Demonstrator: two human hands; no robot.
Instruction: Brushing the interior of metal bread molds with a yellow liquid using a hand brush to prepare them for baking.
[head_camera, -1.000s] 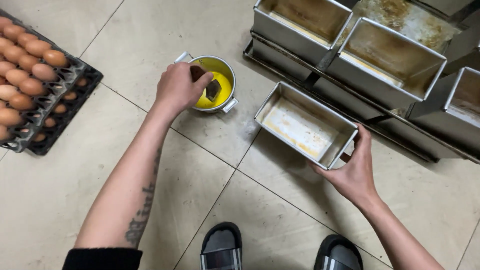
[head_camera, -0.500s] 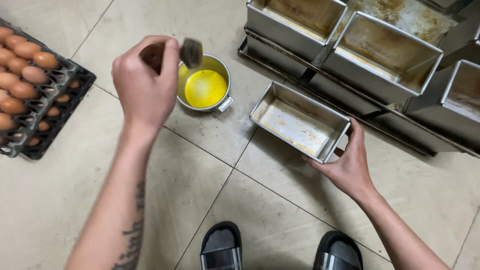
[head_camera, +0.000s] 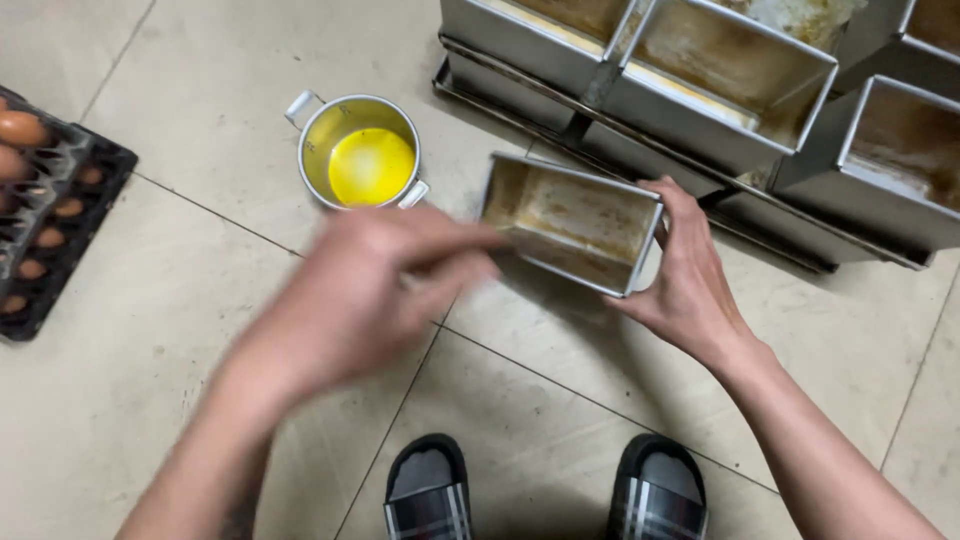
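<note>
My right hand (head_camera: 690, 275) grips the right end of a metal loaf pan (head_camera: 565, 205) and holds it tilted up toward me on the tiled floor. My left hand (head_camera: 365, 290) is blurred by motion just left of the pan, with its fingers pinched together and pointing at the pan's near wall. The brush it carried a moment ago is lost in the blur. A small steel pot (head_camera: 312, 150) with yellow liquid stands on the floor behind my left hand.
More greasy loaf pans (head_camera: 740, 75) sit in rows on a low rack at the back right. A black tray of brown eggs (head_camera: 50, 200) lies at the left edge. My two slippers (head_camera: 430, 490) are at the bottom of the view.
My left hand lifted the brush out of the pot and swung right and down to the loaf pan. My right hand tipped the pan up toward me.
</note>
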